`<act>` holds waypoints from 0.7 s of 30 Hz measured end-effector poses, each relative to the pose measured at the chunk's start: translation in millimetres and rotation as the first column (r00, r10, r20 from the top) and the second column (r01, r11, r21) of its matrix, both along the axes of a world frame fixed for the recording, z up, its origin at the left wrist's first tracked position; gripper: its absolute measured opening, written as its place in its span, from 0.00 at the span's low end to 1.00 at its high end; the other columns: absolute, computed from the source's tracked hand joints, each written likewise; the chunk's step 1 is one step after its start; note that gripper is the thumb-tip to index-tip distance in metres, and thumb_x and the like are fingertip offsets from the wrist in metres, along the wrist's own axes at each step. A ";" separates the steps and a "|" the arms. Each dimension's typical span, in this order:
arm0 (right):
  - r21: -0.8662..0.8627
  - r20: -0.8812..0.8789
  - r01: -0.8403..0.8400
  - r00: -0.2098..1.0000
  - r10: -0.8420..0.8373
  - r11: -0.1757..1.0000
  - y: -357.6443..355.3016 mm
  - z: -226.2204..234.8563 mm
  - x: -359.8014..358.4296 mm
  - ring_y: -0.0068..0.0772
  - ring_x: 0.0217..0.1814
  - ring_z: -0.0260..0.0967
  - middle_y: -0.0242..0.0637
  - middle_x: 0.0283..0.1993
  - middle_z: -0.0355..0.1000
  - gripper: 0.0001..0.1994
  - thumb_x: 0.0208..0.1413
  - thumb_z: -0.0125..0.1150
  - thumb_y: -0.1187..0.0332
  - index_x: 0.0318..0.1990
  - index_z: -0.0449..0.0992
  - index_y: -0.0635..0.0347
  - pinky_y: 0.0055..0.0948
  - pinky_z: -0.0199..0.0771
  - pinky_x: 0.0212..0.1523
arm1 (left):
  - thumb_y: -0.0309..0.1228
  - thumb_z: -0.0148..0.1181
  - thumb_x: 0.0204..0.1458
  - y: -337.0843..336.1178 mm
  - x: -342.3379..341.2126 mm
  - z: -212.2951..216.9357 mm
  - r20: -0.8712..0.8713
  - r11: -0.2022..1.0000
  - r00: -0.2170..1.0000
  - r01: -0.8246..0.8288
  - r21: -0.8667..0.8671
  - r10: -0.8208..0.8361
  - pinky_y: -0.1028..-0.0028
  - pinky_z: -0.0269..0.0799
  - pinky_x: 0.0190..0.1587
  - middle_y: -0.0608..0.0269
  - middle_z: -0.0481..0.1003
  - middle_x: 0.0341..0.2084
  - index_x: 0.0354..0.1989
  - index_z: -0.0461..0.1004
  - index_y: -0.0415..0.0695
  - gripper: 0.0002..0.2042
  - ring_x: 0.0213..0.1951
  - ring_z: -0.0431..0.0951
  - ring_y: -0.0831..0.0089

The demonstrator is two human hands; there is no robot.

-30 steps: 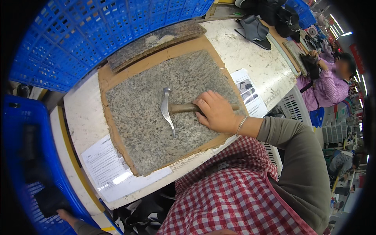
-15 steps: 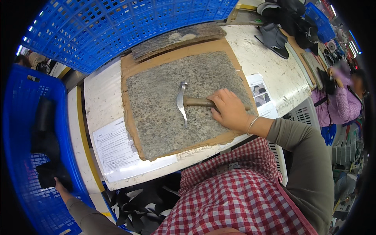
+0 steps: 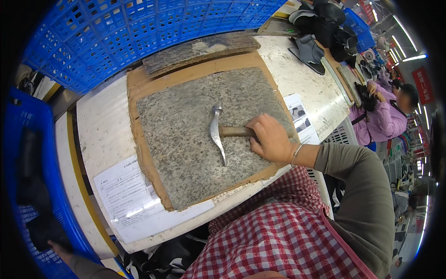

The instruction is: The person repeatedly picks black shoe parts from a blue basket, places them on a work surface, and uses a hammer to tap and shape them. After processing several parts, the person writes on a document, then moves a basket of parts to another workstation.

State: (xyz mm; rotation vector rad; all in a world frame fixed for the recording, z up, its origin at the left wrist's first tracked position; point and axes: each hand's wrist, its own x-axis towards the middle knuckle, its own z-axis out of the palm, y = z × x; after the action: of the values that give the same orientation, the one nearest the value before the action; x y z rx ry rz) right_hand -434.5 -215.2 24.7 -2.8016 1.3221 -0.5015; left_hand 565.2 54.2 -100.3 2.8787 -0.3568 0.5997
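A hammer (image 3: 217, 135) with a shiny curved head lies across a speckled grey stone slab (image 3: 186, 176) on the bench. My right hand (image 3: 273, 139) is closed round its wooden handle (image 3: 237, 132). At the lower left, my left hand (image 3: 58, 250) reaches into a blue plastic crate (image 3: 69, 195). It is closed at the edge of a black, soft-looking piece (image 3: 46, 231), with most of the fingers hidden. Other dark pieces (image 3: 32, 186) lie in that crate, too dim to make out.
Brown cardboard (image 3: 134, 111) lies under the slab. Behind it are a narrow stone strip (image 3: 200, 51) and a tall blue crate (image 3: 139, 28). Printed sheets (image 3: 125, 200) lie on the bench. Black shoe uppers (image 3: 309, 53) sit far right, where a co-worker in pink (image 3: 383, 116) handles a dark piece.
The view has shifted, showing more of the room on the right. My left hand is lower in the picture, still at the black piece. My right hand keeps its hold on the hammer.
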 end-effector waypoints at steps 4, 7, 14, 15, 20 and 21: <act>-0.005 -0.002 -0.010 1.000 0.010 1.000 1.0 0.0 -0.4 0.47 0.47 0.67 0.43 0.44 0.67 0.18 0.49 0.64 0.71 0.49 0.71 0.61 0.42 0.70 0.49 | 0.50 0.51 0.68 -2.4 -4.0 3.2 -0.001 1.000 1.000 -0.016 -0.006 0.016 0.59 0.81 0.45 0.40 0.81 0.43 0.51 0.75 0.28 0.28 0.41 0.83 0.49; -0.007 0.012 -0.018 1.000 0.018 1.000 2.4 -1.2 -1.8 0.47 0.46 0.67 0.43 0.44 0.66 0.18 0.49 0.64 0.71 0.48 0.72 0.61 0.42 0.70 0.49 | 0.50 0.51 0.68 -5.5 -14.1 10.2 -0.006 1.000 1.000 -0.007 -0.020 0.007 0.59 0.81 0.46 0.39 0.81 0.44 0.52 0.74 0.28 0.29 0.42 0.83 0.49; -0.075 0.035 -0.023 0.999 0.025 0.997 3.7 -10.6 -7.9 0.46 0.48 0.65 0.43 0.44 0.65 0.17 0.51 0.64 0.66 0.48 0.72 0.62 0.42 0.70 0.51 | 0.51 0.52 0.68 -31.4 -55.2 17.3 -0.061 0.990 0.995 0.066 -0.122 -0.074 0.60 0.80 0.48 0.38 0.81 0.44 0.54 0.74 0.27 0.31 0.44 0.83 0.49; -0.094 0.040 -0.030 0.999 0.034 0.995 4.6 -11.3 -8.7 0.45 0.49 0.65 0.43 0.45 0.65 0.17 0.52 0.64 0.65 0.48 0.73 0.62 0.41 0.69 0.51 | 0.51 0.52 0.67 -33.5 -63.9 18.6 -0.072 0.979 0.989 0.114 -0.166 -0.127 0.60 0.80 0.48 0.38 0.81 0.45 0.54 0.74 0.27 0.31 0.44 0.83 0.49; -0.077 0.068 -0.031 0.997 0.036 0.997 8.4 -13.9 -12.1 0.45 0.51 0.65 0.43 0.47 0.66 0.19 0.53 0.65 0.64 0.51 0.74 0.62 0.42 0.68 0.52 | 0.54 0.53 0.66 -41.1 -137.8 37.5 -0.271 0.810 0.891 0.159 -0.565 -0.364 0.62 0.78 0.53 0.36 0.79 0.50 0.58 0.72 0.25 0.35 0.47 0.81 0.51; -0.063 0.065 -0.016 0.998 0.020 0.998 8.1 -14.8 -13.4 0.45 0.51 0.65 0.43 0.48 0.66 0.19 0.53 0.65 0.64 0.51 0.74 0.62 0.42 0.68 0.53 | 0.56 0.54 0.66 -43.4 -162.0 41.8 -0.396 0.795 0.847 0.050 -0.604 -0.354 0.63 0.77 0.55 0.36 0.78 0.53 0.60 0.71 0.24 0.37 0.48 0.81 0.51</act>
State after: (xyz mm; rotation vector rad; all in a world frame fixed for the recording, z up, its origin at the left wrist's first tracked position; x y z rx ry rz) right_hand -447.8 -207.0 9.9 -2.8165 1.2898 -0.6394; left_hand 403.2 10.8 -58.5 2.2367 -0.3339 -0.0877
